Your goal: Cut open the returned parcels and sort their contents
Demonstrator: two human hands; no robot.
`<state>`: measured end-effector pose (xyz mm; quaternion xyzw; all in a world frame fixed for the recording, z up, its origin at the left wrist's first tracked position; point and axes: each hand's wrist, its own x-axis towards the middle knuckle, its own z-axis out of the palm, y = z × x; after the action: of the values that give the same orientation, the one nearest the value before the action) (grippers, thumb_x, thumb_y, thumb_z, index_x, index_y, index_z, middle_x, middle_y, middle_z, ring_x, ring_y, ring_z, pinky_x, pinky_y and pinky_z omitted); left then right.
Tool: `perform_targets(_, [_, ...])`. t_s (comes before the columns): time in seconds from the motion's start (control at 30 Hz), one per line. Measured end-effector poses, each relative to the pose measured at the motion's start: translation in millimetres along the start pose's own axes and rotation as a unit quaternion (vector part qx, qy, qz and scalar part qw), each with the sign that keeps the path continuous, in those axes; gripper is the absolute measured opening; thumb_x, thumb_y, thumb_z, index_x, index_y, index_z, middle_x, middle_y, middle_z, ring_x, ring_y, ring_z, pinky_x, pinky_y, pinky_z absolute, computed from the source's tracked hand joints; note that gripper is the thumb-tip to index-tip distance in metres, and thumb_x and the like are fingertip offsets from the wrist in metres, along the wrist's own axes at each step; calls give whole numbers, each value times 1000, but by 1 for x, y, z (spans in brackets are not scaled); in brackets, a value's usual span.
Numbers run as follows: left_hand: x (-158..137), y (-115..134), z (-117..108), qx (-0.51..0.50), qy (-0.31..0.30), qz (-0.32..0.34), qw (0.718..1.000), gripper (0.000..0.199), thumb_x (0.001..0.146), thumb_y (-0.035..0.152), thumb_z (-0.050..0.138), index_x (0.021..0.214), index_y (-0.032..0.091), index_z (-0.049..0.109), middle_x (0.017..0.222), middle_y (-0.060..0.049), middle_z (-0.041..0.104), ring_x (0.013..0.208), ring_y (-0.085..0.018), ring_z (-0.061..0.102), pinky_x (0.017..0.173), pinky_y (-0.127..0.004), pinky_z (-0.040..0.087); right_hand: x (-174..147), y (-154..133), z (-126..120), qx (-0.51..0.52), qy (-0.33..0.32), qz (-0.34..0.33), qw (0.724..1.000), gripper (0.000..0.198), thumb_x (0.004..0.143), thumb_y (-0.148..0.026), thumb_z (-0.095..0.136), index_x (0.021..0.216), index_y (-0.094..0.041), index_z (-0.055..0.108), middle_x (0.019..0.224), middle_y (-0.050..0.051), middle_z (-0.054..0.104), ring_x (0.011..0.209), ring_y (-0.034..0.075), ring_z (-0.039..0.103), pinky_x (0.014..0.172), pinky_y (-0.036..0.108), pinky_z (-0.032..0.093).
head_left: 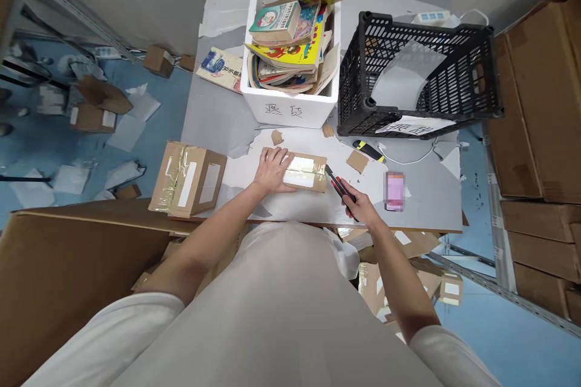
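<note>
Left hand (272, 170) lies flat, fingers spread, pressing the small taped cardboard parcel (305, 172) on the grey table (426, 208). Right hand (361, 205) fists a red-black utility knife (338, 186), tip at the parcel's right edge. Larger taped box (188, 179) sits left.

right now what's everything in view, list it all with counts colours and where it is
small parcel: 1, brown with white labels, table centre, under left hand
utility knife: 1, red and black, in right hand, tip at the parcel's right end
taped box: 1, brown, table's left edge
foam bin: 1, white, back centre, full of books
crate: 1, black, back right, paper inside
second knife: 1, yellow and black, in front of crate
phone: 1, pink, right of the knife
cardboard scraps: several, brown, on table
table: 1, grey
stacked cartons: several, brown, right
left hand: flat on parcel
right hand: gripping knife
</note>
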<state>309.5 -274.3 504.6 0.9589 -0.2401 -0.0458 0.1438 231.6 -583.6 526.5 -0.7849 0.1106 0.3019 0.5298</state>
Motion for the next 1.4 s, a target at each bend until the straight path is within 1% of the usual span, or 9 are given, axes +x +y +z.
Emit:
perform_targets(0.2, [-2, 3, 4, -4, -20, -17, 1000, 106, 56, 69, 68, 143, 18, 35, 144, -20, 38, 135, -39, 28, 113, -56, 2, 4, -5, -18, -20, -62, 5, 998, 62, 82, -34, 54, 143, -33, 39, 65, -6, 55, 37, 5, 44, 37, 20, 39])
perform_targets(0.63, [-6, 5, 8, -19, -18, -32, 999, 107, 61, 72, 63, 144, 13, 31, 147, -22, 32, 136, -42, 23, 111, -59, -2, -37, 21, 17, 84, -57, 15, 995, 70, 82, -41, 56, 146, -26, 33, 59, -7, 53, 38, 8, 44, 37, 23, 41])
perform_targets(0.77, [-5, 3, 10, -3, -17, -21, 1000, 108, 61, 74, 62, 145, 13, 30, 148, -22, 32, 137, -41, 23, 112, -58, -2, -46, 34, 25, 71, -13, -3, 997, 68, 83, -42, 54, 145, -25, 35, 62, -6, 57, 37, 8, 45, 38, 24, 42])
perform_targets(0.93, [-10, 4, 1, -16, -12, -12, 1000, 112, 61, 75, 61, 147, 13, 26, 152, -21, 26, 141, -41, 17, 111, -60, -5, -46, 52, 9, 115, 102, -9, 988, 69, 78, -50, 60, 138, -23, 39, 74, -2, 64, 45, 11, 54, 43, 26, 47])
perform_targets(1.0, [-21, 0, -4, -32, 21, -41, 998, 115, 60, 75, 63, 148, 15, 22, 154, -21, 20, 142, -42, 11, 110, -62, -4, -32, 50, 10, 137, 152, -12, 979, 57, 73, -53, 65, 117, -19, 53, 72, -1, 65, 50, 12, 57, 45, 26, 48])
perform_targets(1.1, [-47, -13, 1, -101, 97, -161, 977, 125, 55, 73, 68, 150, 13, 13, 155, -23, 12, 143, -40, 11, 112, -60, 8, 2, 39, 28, 183, 196, -27, 963, 45, 70, -56, 66, 93, -19, 54, 75, 1, 64, 62, 14, 60, 51, 26, 51])
perform_targets(1.2, [-71, -31, 24, -239, 72, -278, 928, 119, 56, 66, 72, 148, 12, 19, 151, -24, 26, 137, -36, 32, 109, -49, 30, 33, 28, 52, 222, 172, -53, 958, 49, 69, -59, 64, 99, -22, 52, 97, 5, 65, 81, 17, 64, 61, 30, 54])
perform_targets(1.3, [-81, -38, 46, -367, 17, -269, 890, 85, 67, 61, 64, 135, 13, 45, 133, -17, 54, 123, -29, 51, 102, -43, 41, 47, 23, 67, 199, 134, -58, 969, 50, 71, -59, 62, 103, -22, 52, 95, 4, 64, 83, 17, 63, 72, 34, 53])
perform_targets(1.4, [-82, -31, 50, -411, 55, -266, 870, 62, 76, 56, 56, 121, 14, 57, 118, -12, 64, 106, -23, 61, 94, -37, 48, 46, 21, 66, 181, 138, -79, 970, 45, 74, -57, 61, 101, -21, 52, 90, 1, 62, 81, 16, 61, 80, 35, 51])
